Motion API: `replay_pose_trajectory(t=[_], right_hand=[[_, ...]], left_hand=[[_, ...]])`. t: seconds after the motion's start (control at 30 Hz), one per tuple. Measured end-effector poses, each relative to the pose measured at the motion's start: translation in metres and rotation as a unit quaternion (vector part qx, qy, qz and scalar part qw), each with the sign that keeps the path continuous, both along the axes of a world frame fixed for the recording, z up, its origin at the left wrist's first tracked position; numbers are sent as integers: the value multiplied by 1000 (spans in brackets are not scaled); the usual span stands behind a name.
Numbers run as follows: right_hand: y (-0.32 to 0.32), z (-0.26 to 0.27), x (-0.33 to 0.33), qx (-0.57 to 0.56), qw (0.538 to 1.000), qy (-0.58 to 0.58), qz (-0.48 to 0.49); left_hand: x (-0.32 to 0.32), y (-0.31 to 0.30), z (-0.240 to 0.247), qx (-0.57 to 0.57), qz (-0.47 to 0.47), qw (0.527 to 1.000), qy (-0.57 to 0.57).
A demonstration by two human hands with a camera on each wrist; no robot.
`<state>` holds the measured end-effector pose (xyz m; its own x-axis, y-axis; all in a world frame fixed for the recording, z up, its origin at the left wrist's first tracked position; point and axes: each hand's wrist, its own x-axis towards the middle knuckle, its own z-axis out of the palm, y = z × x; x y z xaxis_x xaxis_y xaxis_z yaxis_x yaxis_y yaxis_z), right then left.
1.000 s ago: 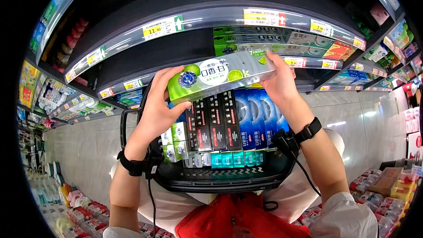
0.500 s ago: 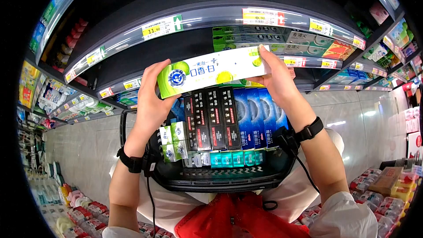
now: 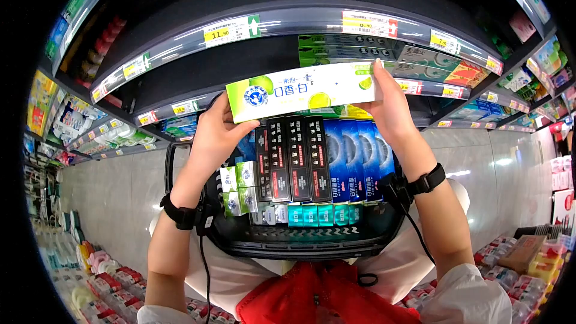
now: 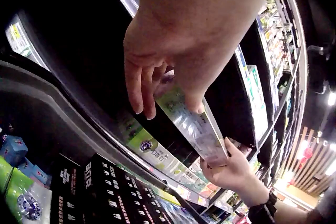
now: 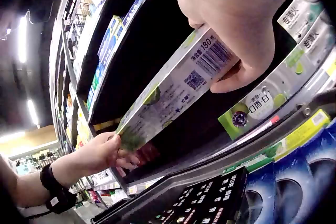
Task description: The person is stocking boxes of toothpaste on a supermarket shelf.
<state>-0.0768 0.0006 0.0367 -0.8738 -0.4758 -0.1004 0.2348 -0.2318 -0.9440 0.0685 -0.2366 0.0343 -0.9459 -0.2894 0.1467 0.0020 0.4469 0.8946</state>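
Both hands hold a long green-and-white toothpaste box [image 3: 300, 91] with lime pictures, level above a basket and in front of a shelf. My left hand [image 3: 215, 135] grips its green end, thumb along the near edge. At the white end, my right hand [image 3: 393, 108] pinches the box with the thumb near its top corner. A barcode side of the toothpaste box [image 5: 176, 90] faces the right wrist camera. Below lies the black basket [image 3: 306, 251], packed with black boxes [image 3: 297, 165], blue boxes [image 3: 348, 159], small teal boxes [image 3: 318, 216] and small green-and-white boxes [image 3: 239, 189].
Ahead runs a dark shelf with a price rail [image 3: 300, 24]. Similar green boxes [image 3: 327, 51] are stacked on the shelf behind the held one, beside grey-white boxes [image 3: 420, 57]. Bundled goods [image 3: 504, 279] and a brown carton [image 3: 522, 253] stand on the floor at right.
Both hands have tilted the toothpaste box so its broad printed face now turns toward the head camera. It stays gripped at both ends, and the head view has shifted slightly.
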Motion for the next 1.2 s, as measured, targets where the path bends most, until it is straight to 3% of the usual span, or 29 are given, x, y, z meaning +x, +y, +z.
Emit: replay_pose_trajectory(t=[0.4, 0.43, 0.5, 0.57, 0.63, 0.97, 1.2], right_hand=[[-3, 1, 7, -14, 999, -24, -18], [-4, 0, 6, -7, 999, -32, -19], [-7, 0, 7, 1, 998, -57, -36], [-8, -4, 7, 9, 995, -82, -54], [-6, -14, 4, -13, 992, -77, -99], [-4, -12, 10, 67, 993, -50, -86], [4, -3, 4, 116, 988, -85, -59]], left_hand=[[2, -4, 4, -106, -13, 994, 16], [1, -5, 3, -105, -12, 994, 15], [0, -6, 0, 2, 6, 1000, 0], [1, -6, 0, -16, 14, 1000, -5], [2, -3, 6, -92, 19, 992, -83], [2, 2, 10, -147, 12, 984, -97], [2, -5, -1, -46, 4, 997, -59]])
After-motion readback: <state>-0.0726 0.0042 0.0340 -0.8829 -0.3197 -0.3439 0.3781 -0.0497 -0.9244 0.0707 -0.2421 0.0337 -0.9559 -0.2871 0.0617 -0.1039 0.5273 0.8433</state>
